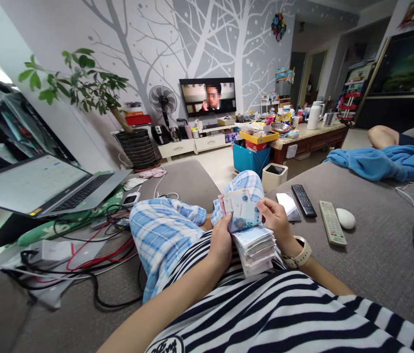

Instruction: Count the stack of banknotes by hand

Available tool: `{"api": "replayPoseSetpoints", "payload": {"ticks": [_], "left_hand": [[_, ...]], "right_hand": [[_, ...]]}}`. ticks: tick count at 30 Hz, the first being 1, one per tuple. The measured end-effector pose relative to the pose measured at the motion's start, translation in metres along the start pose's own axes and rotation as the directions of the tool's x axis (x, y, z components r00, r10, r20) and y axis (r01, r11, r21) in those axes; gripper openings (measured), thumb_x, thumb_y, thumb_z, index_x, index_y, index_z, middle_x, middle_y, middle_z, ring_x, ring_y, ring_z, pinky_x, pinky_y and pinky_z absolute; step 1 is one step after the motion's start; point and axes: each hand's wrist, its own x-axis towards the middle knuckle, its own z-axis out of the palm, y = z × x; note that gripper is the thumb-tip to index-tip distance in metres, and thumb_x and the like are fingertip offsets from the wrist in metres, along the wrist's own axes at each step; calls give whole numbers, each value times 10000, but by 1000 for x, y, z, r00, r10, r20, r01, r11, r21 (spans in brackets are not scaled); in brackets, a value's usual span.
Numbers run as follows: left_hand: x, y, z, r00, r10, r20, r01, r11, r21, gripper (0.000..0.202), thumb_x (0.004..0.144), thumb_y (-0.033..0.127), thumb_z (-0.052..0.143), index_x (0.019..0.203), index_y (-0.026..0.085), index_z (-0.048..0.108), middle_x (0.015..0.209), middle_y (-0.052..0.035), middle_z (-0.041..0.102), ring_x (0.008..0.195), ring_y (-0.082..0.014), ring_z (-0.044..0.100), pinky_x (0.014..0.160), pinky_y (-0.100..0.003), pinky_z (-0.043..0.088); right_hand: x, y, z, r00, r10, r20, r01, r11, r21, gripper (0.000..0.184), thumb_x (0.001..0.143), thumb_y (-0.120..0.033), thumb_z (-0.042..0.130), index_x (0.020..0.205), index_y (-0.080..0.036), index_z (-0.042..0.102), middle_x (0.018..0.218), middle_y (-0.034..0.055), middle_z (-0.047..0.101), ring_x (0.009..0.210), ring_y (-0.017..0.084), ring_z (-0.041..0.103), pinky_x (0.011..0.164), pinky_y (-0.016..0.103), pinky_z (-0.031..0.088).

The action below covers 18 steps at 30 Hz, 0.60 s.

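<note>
A thick stack of pale banknotes (254,249) rests on my striped shirt at my lap. My left hand (220,241) is shut around the stack from the left side. Several notes (239,211) stand fanned up out of the stack, with a pink-edged note among them. My right hand (273,218), with a beige watch (297,252) on its wrist, pinches these upper notes between thumb and fingers. Behind the notes lies my bent knee in blue plaid trousers (234,189).
To the right on the grey sofa lie a phone (287,206), a black remote (304,200), a white remote (332,223) and a white oval mouse (345,218). A laptop (45,189) and tangled cables (89,255) sit to the left. Another person's leg (386,137) lies beyond a blue blanket (383,159).
</note>
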Motion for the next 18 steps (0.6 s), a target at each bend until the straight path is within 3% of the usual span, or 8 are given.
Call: {"api": "replayPoseSetpoints", "payload": {"ticks": [3, 18], "left_hand": [[3, -3, -4, 998, -18, 54, 20, 1000, -22, 299, 704, 387, 676, 868, 141, 718, 878, -75, 750, 866, -250, 682, 865, -394, 507], [2, -3, -4, 997, -24, 72, 24, 1000, -4, 295, 711, 367, 653, 877, 134, 727, 893, -82, 747, 873, -247, 675, 860, -382, 499]], "right_hand": [[0, -1, 0, 1000, -8, 7, 8, 1000, 9, 403, 881, -434, 545, 575, -193, 442, 506, -43, 388, 488, 105, 343, 482, 261, 253], [-3, -3, 0, 999, -13, 35, 13, 1000, 11, 381, 902, -401, 529, 593, -193, 450, 510, -44, 391, 479, 103, 361, 475, 254, 258]]}}
